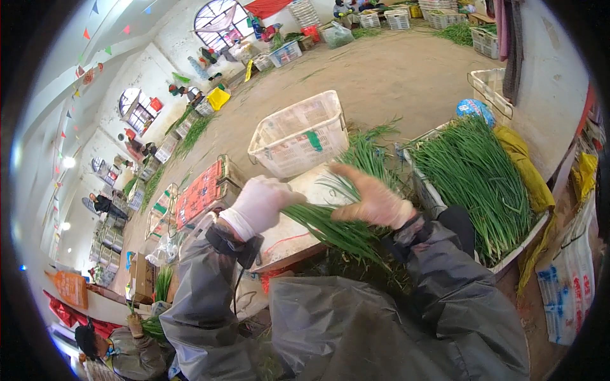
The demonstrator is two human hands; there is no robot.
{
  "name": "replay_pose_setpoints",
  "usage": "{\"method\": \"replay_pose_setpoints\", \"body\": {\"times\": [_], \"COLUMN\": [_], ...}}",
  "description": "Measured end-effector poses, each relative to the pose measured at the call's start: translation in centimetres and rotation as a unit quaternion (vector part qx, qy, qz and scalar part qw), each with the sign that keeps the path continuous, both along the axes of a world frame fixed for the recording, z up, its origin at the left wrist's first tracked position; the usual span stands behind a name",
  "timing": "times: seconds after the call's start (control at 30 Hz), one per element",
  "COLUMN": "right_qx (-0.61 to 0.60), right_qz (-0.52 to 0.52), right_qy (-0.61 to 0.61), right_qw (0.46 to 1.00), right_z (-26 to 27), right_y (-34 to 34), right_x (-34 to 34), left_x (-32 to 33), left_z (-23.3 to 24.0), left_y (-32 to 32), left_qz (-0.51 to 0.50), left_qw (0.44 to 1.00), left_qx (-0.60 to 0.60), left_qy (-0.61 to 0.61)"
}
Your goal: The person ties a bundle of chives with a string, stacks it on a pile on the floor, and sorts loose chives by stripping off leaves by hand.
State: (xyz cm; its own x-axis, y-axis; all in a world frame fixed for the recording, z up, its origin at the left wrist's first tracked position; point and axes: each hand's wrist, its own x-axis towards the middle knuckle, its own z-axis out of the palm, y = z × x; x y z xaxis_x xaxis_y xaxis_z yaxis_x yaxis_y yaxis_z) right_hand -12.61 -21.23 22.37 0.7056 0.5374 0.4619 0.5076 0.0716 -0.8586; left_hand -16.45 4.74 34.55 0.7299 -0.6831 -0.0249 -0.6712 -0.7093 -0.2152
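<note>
My left hand [257,205], in a white glove, is closed around one end of a bunch of long green leaves [333,228], likely garlic chives. The bunch slants down to the right over a white board [286,240]. Blurred by motion, my right hand [379,197] is spread just above the leaves, thumb and fingers apart. Whether it touches any leaf is unclear. More loose greens [369,157] lie beyond my right hand. At my right, a white plastic crate [424,183] is heaped with the same long greens [476,181].
An empty-looking white basket [305,143] stands beyond the board. Left of it is a crate with a red written sheet [200,193]. Yellow cloth [524,166] hangs over the right crate. A co-worker [128,350] holds greens at lower left. Other people and crates line the walls.
</note>
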Motion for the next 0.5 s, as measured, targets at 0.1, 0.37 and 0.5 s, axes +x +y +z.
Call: {"method": "replay_pose_setpoints", "body": {"times": [0.1,0.37,0.5], "right_qx": [-0.042,0.103,0.016], "right_qz": [0.075,0.154,-0.125], "right_qy": [-0.064,0.298,0.156], "right_qw": [0.994,0.937,0.98], "right_z": [-1.8,-10.5,-12.3], "right_y": [2.0,2.5,2.1], "right_x": [-1.9,-5.0,-4.0], "left_x": [-1.2,-0.5,0.0], "left_z": [0.8,-3.8,-12.3], "left_y": [-3.8,-3.0,0.2], "left_qz": [-0.059,0.04,0.271], "left_qw": [0.998,0.948,0.835], "left_qx": [0.034,-0.236,-0.477], "left_qy": [0.006,-0.208,-0.031]}}
